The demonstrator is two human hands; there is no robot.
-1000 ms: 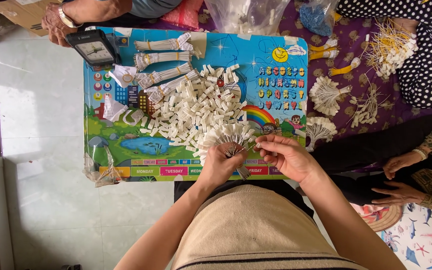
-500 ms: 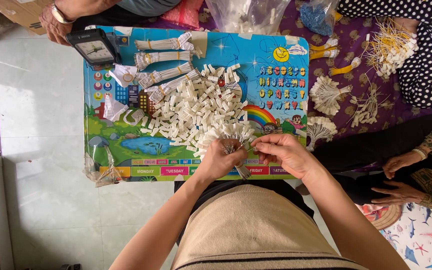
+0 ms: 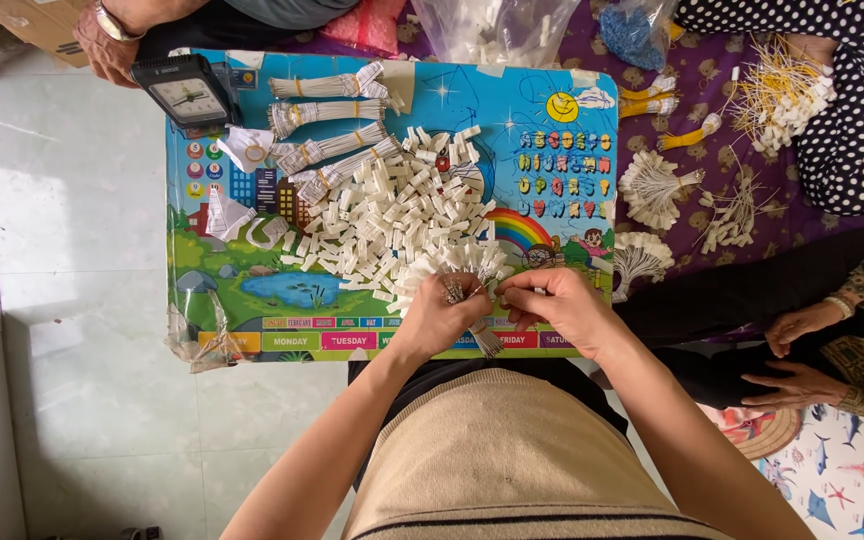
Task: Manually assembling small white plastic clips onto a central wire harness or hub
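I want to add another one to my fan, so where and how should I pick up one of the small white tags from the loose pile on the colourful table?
Take a small white tag at the near edge of the loose pile, where pieces lie flatter and more apart. Pinch across its narrow sides with the right hand, coming from above; the left hand holds the fanned bundle.

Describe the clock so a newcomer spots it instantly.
Start at the colourful children's table in the middle. At its far left corner lies the clock: small, square, black-framed, white dial. It is the only dark, solid thing beside the white banded bundles.
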